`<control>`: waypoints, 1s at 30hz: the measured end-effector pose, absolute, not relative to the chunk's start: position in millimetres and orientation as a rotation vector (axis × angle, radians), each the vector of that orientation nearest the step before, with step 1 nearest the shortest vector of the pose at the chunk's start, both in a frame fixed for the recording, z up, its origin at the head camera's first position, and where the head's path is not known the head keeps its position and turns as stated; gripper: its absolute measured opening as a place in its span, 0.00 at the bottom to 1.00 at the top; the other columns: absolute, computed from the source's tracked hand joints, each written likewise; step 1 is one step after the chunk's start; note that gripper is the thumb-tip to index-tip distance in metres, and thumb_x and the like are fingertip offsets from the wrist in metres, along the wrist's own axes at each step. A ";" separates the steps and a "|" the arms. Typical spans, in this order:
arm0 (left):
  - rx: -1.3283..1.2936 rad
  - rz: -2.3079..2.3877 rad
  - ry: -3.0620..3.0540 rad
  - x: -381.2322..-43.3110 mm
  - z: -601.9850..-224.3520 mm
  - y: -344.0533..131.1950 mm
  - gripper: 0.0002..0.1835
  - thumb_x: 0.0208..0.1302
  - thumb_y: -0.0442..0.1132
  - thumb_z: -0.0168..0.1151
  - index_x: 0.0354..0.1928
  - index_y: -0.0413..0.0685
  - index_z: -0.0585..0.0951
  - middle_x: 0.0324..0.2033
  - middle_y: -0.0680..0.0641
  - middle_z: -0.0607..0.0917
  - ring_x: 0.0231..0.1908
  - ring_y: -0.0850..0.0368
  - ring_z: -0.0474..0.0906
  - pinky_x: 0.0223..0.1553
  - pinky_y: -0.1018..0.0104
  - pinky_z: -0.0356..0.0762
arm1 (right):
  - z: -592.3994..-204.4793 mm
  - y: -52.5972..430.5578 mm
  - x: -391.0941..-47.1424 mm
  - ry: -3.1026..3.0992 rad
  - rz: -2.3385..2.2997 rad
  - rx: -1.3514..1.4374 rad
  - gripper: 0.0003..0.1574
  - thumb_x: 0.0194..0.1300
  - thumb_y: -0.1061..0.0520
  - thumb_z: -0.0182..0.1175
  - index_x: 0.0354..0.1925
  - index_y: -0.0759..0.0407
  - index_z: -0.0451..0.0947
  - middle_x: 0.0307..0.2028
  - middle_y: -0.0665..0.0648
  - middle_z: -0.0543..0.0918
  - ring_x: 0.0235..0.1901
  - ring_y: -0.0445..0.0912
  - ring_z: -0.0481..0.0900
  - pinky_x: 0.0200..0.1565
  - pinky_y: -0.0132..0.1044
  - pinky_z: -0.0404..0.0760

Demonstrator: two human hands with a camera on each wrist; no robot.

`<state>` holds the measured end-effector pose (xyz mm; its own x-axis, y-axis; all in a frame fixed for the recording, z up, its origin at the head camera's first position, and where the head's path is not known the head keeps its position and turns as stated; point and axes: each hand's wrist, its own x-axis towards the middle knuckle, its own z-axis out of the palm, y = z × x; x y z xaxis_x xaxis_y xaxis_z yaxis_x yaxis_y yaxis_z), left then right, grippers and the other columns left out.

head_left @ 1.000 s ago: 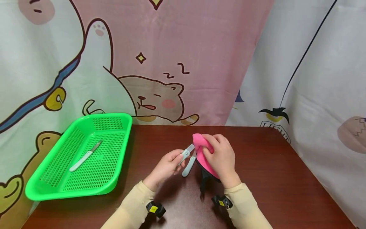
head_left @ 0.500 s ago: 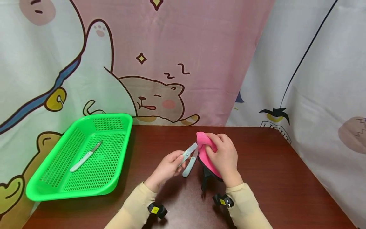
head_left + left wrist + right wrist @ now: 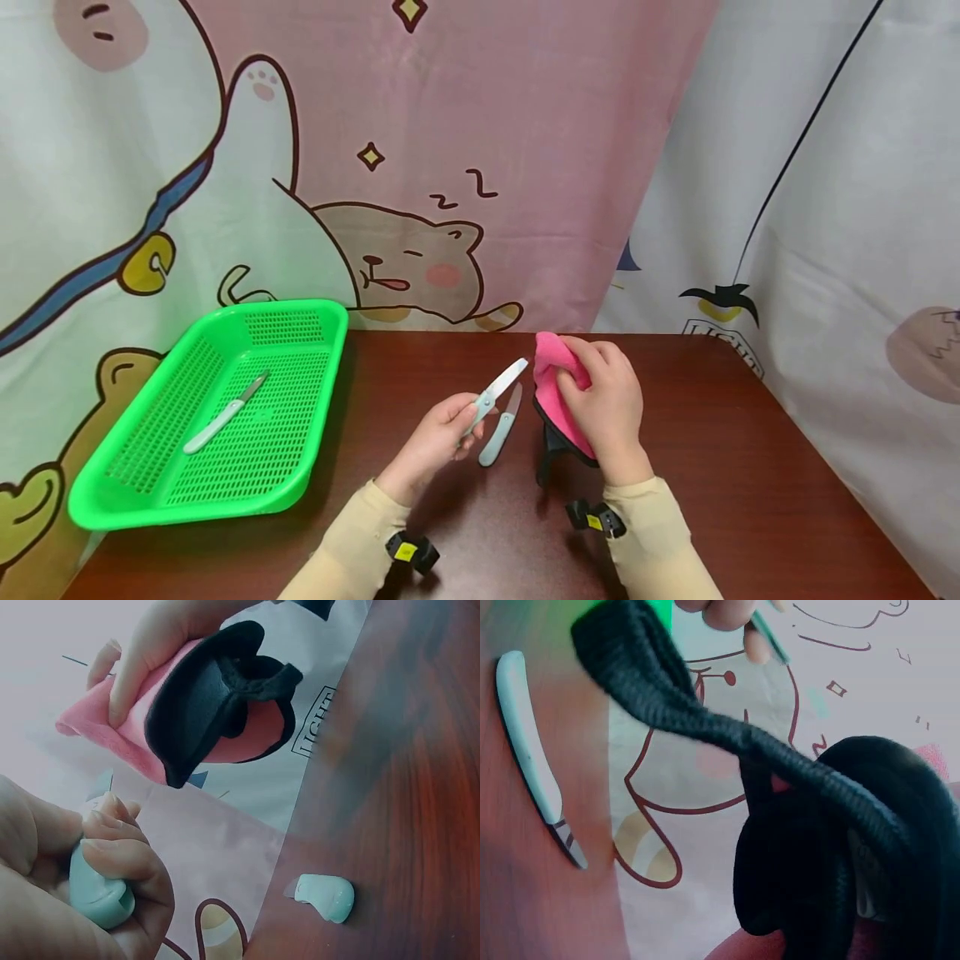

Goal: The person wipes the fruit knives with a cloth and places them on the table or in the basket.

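Note:
My left hand point(image 3: 442, 429) grips the pale-green handle of a small knife point(image 3: 504, 379), its blade pointing up and right. In the left wrist view the fingers curl round that handle point(image 3: 97, 896). My right hand point(image 3: 609, 404) pinches a folded pink fuzzy cloth point(image 3: 550, 357) with black edging and a black strap point(image 3: 727, 739). A small gap separates the cloth from the blade tip. Between the hands, a second pale-handled knife point(image 3: 495, 437) lies on the table. A third knife point(image 3: 225, 414) lies in the green basket point(image 3: 202, 510) at the left.
The brown table point(image 3: 720, 450) reaches back to a printed cartoon curtain point(image 3: 555, 167). Black wrist cameras are strapped over both sleeves point(image 3: 345, 533). The basket's raised rim stands at the table's left side.
My right hand has moved right with the pink cloth, away from the held knife. More of that knife's blade shows. The left hand has barely moved.

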<state>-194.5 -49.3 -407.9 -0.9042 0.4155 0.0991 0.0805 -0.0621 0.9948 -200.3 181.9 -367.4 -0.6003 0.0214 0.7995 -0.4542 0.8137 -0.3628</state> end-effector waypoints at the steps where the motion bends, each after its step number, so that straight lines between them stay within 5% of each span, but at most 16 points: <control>1: 0.536 2.061 1.969 -194.5 -408.0 -49.5 0.15 0.78 0.33 0.45 0.51 0.25 0.75 0.24 0.51 0.73 0.19 0.64 0.64 0.18 0.74 0.61 | -367.1 181.1 -199.0 -2.117 0.696 0.324 0.25 0.50 0.63 0.71 0.50 0.54 0.84 0.37 0.61 0.80 0.37 0.54 0.77 0.34 0.48 0.77; 25: 0.493 2.085 2.009 -192.7 -404.1 -57.1 0.09 0.77 0.34 0.48 0.48 0.34 0.74 0.25 0.47 0.73 0.20 0.59 0.64 0.20 0.72 0.63 | -388.6 138.1 -181.9 -2.079 0.594 0.705 0.25 0.48 0.62 0.74 0.48 0.53 0.85 0.34 0.56 0.79 0.36 0.51 0.77 0.32 0.44 0.80; 30: 0.514 2.062 2.054 -192.1 -404.3 -56.1 0.10 0.77 0.34 0.48 0.47 0.34 0.75 0.26 0.40 0.73 0.20 0.58 0.64 0.20 0.71 0.63 | -391.5 134.8 -183.0 -2.091 0.583 0.711 0.24 0.49 0.62 0.74 0.47 0.52 0.85 0.34 0.56 0.79 0.36 0.51 0.76 0.31 0.44 0.81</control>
